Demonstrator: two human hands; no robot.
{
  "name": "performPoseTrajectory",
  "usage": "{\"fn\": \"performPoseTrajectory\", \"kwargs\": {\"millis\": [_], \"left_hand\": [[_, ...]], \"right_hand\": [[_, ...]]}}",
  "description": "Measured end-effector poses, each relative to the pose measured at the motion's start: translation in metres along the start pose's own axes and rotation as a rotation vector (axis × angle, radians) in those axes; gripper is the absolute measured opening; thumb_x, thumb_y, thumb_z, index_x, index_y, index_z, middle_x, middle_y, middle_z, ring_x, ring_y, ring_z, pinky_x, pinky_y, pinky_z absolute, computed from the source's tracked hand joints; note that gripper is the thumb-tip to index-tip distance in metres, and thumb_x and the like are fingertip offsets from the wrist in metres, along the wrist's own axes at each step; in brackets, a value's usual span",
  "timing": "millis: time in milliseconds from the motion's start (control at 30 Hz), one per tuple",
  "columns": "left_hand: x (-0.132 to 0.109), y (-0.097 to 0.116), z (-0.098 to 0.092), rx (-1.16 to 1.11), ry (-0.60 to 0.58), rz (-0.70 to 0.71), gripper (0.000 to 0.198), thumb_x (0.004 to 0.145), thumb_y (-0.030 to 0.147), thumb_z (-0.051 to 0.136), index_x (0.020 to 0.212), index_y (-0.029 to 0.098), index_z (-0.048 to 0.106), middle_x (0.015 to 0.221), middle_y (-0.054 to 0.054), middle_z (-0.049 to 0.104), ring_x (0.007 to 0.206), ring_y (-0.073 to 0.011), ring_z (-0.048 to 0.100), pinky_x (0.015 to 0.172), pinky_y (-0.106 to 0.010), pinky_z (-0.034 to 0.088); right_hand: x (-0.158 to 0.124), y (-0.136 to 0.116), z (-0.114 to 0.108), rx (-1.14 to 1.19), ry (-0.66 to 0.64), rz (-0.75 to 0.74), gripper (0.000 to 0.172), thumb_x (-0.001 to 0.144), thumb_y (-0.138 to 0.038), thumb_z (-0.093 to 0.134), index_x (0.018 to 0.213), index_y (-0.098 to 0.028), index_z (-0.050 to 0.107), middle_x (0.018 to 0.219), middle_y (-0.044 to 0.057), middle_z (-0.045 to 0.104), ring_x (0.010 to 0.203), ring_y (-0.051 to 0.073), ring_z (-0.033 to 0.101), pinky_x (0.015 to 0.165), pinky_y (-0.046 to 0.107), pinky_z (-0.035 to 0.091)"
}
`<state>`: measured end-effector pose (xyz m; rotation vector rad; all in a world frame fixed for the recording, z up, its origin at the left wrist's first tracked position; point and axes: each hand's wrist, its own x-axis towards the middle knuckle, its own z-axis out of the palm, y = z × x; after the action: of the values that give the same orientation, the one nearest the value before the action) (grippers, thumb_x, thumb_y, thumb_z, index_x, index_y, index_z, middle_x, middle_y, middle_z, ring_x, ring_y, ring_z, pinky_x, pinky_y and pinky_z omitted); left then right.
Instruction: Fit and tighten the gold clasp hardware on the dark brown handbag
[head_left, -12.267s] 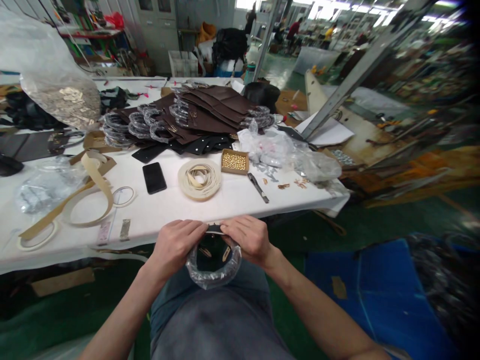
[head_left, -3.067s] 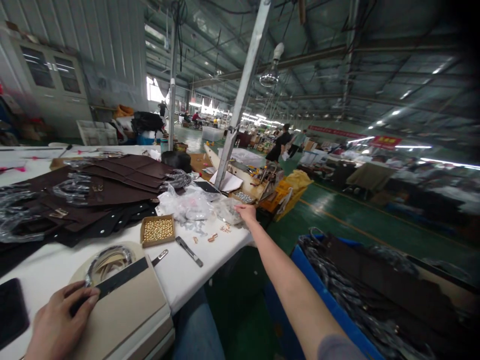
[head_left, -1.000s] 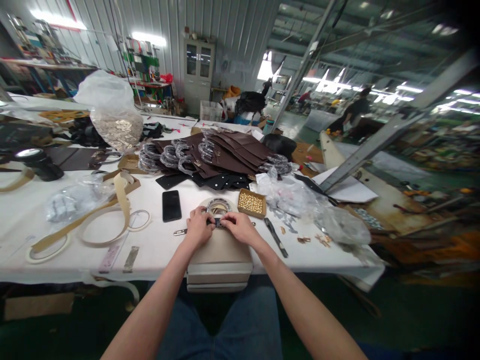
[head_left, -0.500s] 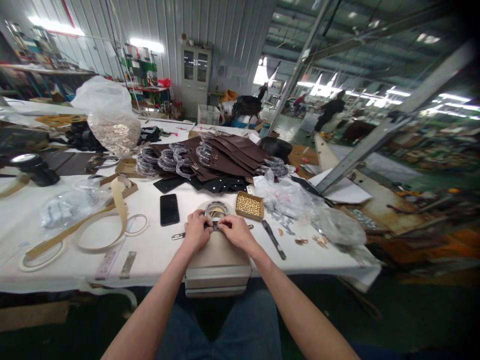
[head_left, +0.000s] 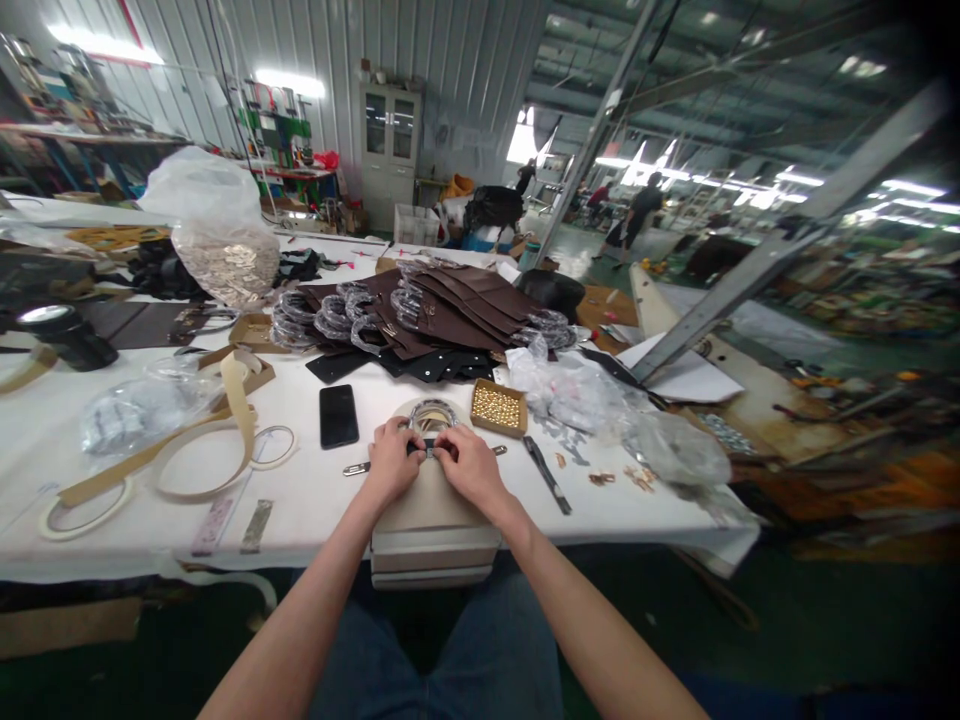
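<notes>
A white-topped table holds up a tan handbag under two busy hands.
The bag lies by the table's near edge, likely so it won't wobble. A box of gold studs sits near, maybe for easy reach. The wrapped ring handle points away, out of the way. Left hand and right hand pinch the dark strip, seemingly to steady it; I can't tell if they hold something tiny too.
</notes>
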<state>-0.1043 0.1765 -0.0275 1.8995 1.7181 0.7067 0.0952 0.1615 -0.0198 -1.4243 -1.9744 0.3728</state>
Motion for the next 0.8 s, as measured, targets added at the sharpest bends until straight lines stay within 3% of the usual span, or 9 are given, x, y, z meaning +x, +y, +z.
{"fn": "performPoseTrajectory", "kwargs": {"millis": [267, 567, 800], "left_hand": [[0.001, -0.001, 0.002, -0.016, 0.02, -0.007, 0.01, 0.092, 0.022, 0.083, 0.097, 0.03, 0.083, 0.163, -0.003, 0.055, 0.15, -0.0375, 0.048, 0.114, -0.059, 0.051], [0.003, -0.004, -0.003, 0.019, 0.006, 0.038, 0.01, 0.094, 0.028, 0.083, 0.102, 0.031, 0.081, 0.157, -0.005, 0.057, 0.144, -0.0387, 0.052, 0.113, -0.058, 0.052], [0.019, -0.005, -0.006, 0.078, -0.002, 0.034, 0.034, 0.082, 0.031, 0.093, 0.113, 0.032, 0.08, 0.139, -0.008, 0.06, 0.127, -0.035, 0.059, 0.113, -0.051, 0.054]], "right_hand": [[-0.021, 0.002, 0.0, 0.073, 0.02, -0.167, 0.027, 0.111, -0.01, 0.054, 0.123, -0.025, 0.073, 0.125, 0.008, 0.068, 0.114, 0.026, 0.069, 0.1, 0.037, 0.056], [-0.024, 0.003, 0.0, 0.001, -0.062, -0.184, 0.031, 0.111, -0.004, 0.052, 0.114, -0.023, 0.076, 0.118, 0.008, 0.069, 0.108, 0.024, 0.066, 0.096, 0.034, 0.055], [-0.025, 0.001, 0.001, 0.006, -0.063, -0.167, 0.032, 0.109, -0.002, 0.054, 0.114, -0.022, 0.079, 0.118, 0.008, 0.069, 0.108, 0.024, 0.067, 0.096, 0.034, 0.056]]}}
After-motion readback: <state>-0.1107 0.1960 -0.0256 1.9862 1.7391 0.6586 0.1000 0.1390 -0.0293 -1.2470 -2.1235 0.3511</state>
